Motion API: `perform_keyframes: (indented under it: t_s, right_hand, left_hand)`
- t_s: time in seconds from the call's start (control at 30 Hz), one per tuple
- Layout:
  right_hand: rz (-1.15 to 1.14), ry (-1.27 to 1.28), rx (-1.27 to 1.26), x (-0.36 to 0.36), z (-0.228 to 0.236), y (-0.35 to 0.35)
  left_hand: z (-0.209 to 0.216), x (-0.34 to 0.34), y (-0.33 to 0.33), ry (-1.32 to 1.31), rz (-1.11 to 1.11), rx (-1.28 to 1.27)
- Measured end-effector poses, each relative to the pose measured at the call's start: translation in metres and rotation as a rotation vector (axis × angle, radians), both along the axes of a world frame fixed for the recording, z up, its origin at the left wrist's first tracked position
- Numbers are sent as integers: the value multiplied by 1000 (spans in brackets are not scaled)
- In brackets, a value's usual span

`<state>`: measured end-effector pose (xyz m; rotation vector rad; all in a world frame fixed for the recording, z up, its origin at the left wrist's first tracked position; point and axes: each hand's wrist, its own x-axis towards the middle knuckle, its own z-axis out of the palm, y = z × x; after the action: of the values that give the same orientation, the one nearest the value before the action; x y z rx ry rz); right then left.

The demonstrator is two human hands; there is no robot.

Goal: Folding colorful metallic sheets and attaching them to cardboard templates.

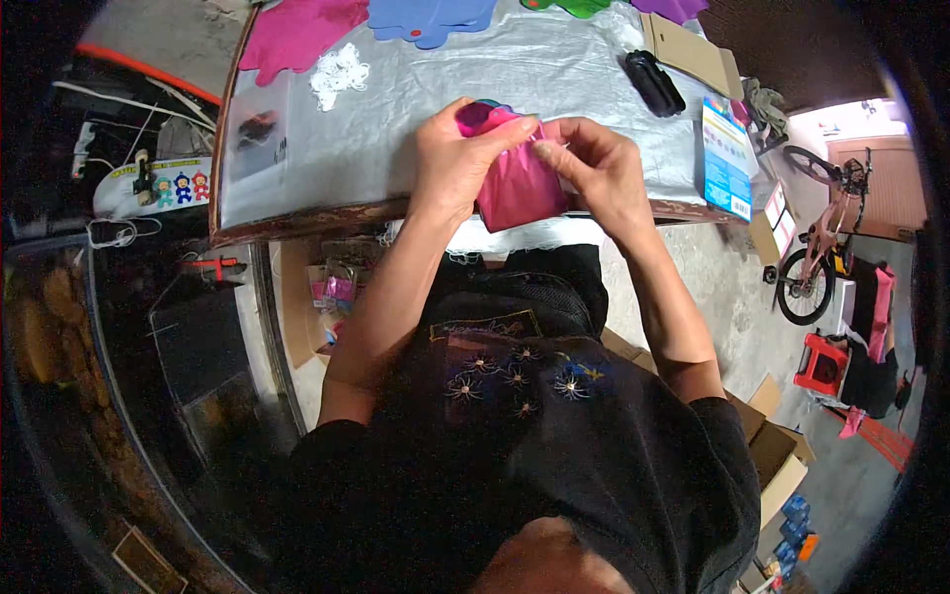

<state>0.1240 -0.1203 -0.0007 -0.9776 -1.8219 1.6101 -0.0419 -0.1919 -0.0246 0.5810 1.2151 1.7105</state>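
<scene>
A small pink pouch [520, 188] hangs over the table's near edge, with its mouth upward. My left hand [450, 158] grips the upper left of the pouch, thumb laid across the top. With fingers bent and thumb pressed in, my right hand [606, 170] pinches the pouch's upper right edge. Something dark teal and purple [483, 111] shows at the pouch's opening by my left fingers; I cannot make out what it is. Beyond my hands, a small heap of white loops or string [338, 74] lies on the table.
The table [406, 99] has a silvery cover. Flat pink [297, 38], blue [430, 20] and green [566, 6] pieces lie along its far side. At right are a black tray [654, 83], a cardboard piece [688, 51] and a blue-white package [725, 158]. Cardboard boxes [777, 450] stand below, right.
</scene>
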Motion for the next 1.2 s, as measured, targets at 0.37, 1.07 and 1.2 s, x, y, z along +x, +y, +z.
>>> perform_keyframes:
  t_s: [0.37,1.07,1.2]
  right_hand:
    - [-169,285,-186,-2,-23,21]
    - [-264,393,-209,-4,-32,21]
    - [-257,435,-164,-5,-31,24]
  left_hand:
    - [13,-9,-24,-81,-233,114]
    - [-10,3,-20,-66,109,141]
    - [2,-10,-16,47,58,89]
